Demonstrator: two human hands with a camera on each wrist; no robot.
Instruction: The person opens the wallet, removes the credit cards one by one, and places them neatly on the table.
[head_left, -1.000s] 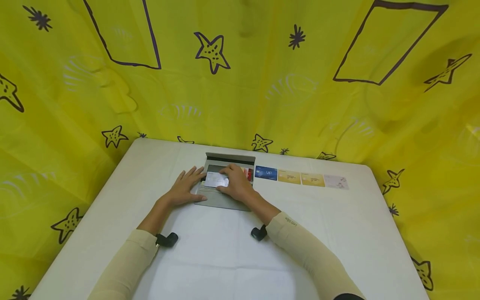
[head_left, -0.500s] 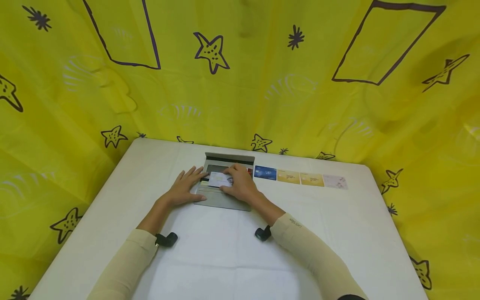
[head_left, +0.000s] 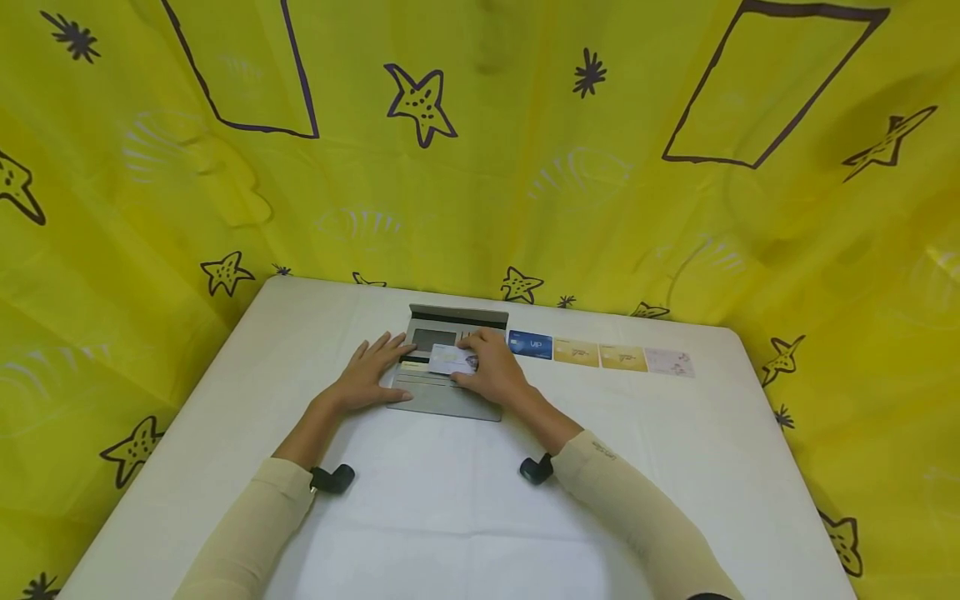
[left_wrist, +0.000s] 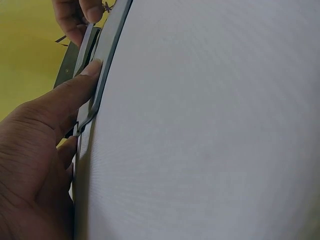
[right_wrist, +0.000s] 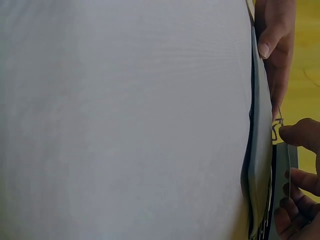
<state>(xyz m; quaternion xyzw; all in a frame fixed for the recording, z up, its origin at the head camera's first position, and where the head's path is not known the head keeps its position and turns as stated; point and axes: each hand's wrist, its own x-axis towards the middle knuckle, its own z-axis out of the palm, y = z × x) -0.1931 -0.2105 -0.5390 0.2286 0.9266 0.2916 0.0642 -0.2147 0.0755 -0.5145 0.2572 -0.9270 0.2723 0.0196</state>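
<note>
A grey card wallet (head_left: 450,403) lies unfolded near the far side of the table, its flap raised at the back. My left hand (head_left: 367,375) rests with spread fingers on the wallet's left edge; in the left wrist view its thumb (left_wrist: 85,82) lies along that edge. Between the thumb and fingers of my right hand (head_left: 492,371) is a whitish card (head_left: 446,359), pinched by its right end above the wallet's middle. The right wrist view shows this card edge-on. A strip of a yellow card (head_left: 413,366) peeks from a slot at the wallet's left.
Right of the wallet runs a row of cards: a blue VIP card (head_left: 531,345), two gold cards (head_left: 576,352) (head_left: 623,358) and a pale floral card (head_left: 671,362). The white-covered table (head_left: 420,517) ends at a yellow curtain (head_left: 480,183) behind and at both sides.
My right hand has shifted a little to the right with the whitish card, uncovering more of the wallet's left part. The left hand stays where it was.
</note>
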